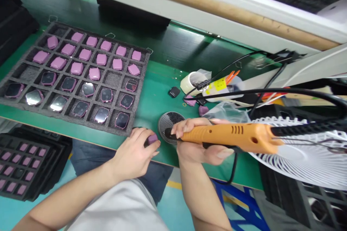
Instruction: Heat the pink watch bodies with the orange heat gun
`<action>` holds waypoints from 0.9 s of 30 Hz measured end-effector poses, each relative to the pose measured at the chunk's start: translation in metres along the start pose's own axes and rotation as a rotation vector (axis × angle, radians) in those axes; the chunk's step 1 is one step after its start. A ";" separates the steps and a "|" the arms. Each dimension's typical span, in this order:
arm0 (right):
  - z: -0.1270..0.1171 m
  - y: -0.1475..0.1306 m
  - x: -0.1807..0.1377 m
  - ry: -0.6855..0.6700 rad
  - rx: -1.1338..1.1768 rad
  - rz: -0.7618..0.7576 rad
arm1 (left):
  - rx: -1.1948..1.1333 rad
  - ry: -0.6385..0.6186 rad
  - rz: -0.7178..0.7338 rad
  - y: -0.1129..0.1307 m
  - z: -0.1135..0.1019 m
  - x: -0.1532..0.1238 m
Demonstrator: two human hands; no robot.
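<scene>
My left hand (139, 151) is closed around a small purple watch case (152, 138) at the front edge of the bench. My right hand (200, 142) grips an orange corded hand tool (230, 135), its dark tip pointing left over a round perforated grey disc (164, 124). To the left lies a dark foam tray (115, 79) divided into square pockets. Several pockets hold purple watch cases (77, 68) with the plain side up; others hold ones with a dark glassy screen up (80, 108). My fingers partly hide the case and the tool's tip.
Behind the disc lie a black square piece (174, 92), a roll of tape (193, 79) and a cup of tools with a yellow label (217, 86). A white fan grille (298, 155) stands at right. Black cables (271, 91) cross above the tool. More trays (24, 166) are stacked lower left.
</scene>
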State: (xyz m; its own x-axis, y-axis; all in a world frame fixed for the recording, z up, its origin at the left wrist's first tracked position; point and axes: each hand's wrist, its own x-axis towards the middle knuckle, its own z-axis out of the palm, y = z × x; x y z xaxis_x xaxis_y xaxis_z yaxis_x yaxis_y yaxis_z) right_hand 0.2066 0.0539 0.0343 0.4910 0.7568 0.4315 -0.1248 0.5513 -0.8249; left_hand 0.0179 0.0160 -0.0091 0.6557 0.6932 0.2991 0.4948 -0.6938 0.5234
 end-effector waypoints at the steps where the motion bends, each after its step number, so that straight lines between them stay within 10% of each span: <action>1: 0.000 0.001 0.000 -0.002 0.005 0.002 | 0.007 0.003 0.003 0.000 0.000 0.000; 27: 0.006 -0.016 -0.015 -0.103 0.069 0.068 | -0.037 0.093 0.058 -0.003 0.002 -0.001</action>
State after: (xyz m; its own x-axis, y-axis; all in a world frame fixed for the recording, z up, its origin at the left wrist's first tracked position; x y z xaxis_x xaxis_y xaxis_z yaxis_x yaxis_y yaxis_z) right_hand 0.1962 0.0361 0.0434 0.3883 0.8232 0.4141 -0.2151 0.5180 -0.8279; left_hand 0.0169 0.0174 -0.0122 0.6260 0.6686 0.4013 0.4351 -0.7266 0.5317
